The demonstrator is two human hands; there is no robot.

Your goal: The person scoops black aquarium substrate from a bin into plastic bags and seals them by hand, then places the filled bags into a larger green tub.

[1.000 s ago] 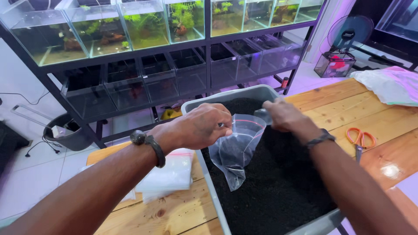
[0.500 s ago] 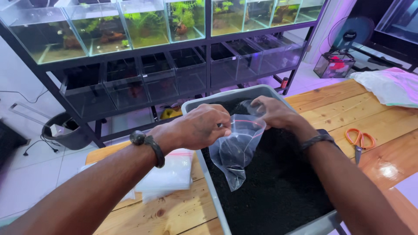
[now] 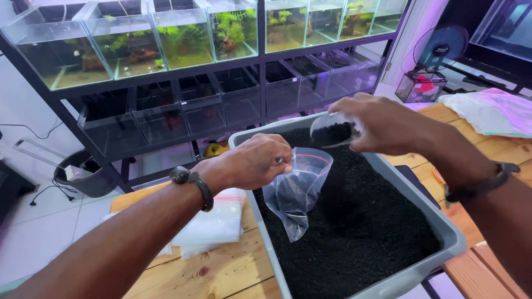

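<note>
Moved: right hand (image 3: 388, 124) has lifted clear, gripping a cup (image 3: 332, 133) of black grit.
Left hand (image 3: 257, 163): pinches bag (image 3: 296, 191) rim.
Handling: bag limp, slippery; hold at rim.

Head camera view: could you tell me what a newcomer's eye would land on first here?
Most striking is the grey tub of black granules filling the lower right. Above it, the left hand holds open a clear plastic bag, while the right hand tips a small clear cup of the same black granules over it. Behind, racks of planted glass tanks line the wall.
</note>
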